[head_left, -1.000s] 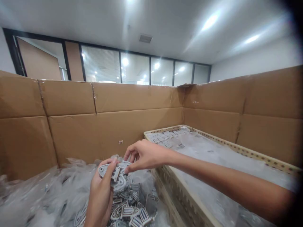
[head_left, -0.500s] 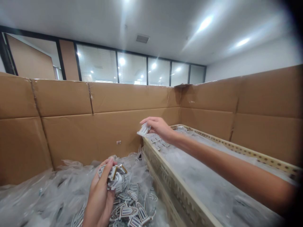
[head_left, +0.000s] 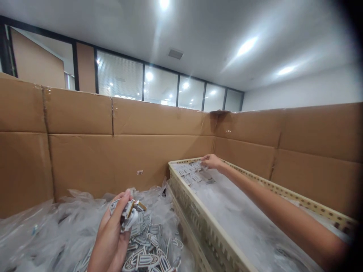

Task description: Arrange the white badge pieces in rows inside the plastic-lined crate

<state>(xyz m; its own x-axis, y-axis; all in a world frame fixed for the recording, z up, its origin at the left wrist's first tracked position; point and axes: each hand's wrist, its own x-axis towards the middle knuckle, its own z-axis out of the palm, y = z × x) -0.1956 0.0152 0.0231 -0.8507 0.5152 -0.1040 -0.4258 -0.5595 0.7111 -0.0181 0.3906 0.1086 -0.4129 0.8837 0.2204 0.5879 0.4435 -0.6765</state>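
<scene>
My left hand (head_left: 112, 226) is closed around several small white pieces (head_left: 131, 217), some with gold-brown edges. Below it lies a loose heap of flat white-and-grey arched pieces (head_left: 144, 260) on crumpled clear plastic. My right hand (head_left: 211, 161) reaches to the far end of a cream plastic basket (head_left: 204, 223). Its fingers are pinched on a small white piece (head_left: 202, 164), partly hidden by the fingertips. Beside that hand, similar flat pieces (head_left: 189, 174) lie in rows on the plastic sheet inside the basket.
Tall cardboard walls (head_left: 159, 145) stand behind and to the right. Clear plastic film (head_left: 36, 234) is bunched up on the left. The cream basket rests on another basket (head_left: 181, 226). A small tag-like mark (head_left: 140, 172) shows on the back wall.
My right hand has moved from above the basket's near-left corner, rightward and down into its far end with the white piece. My left hand still holds its pieces; the view has shifted slightly.
</scene>
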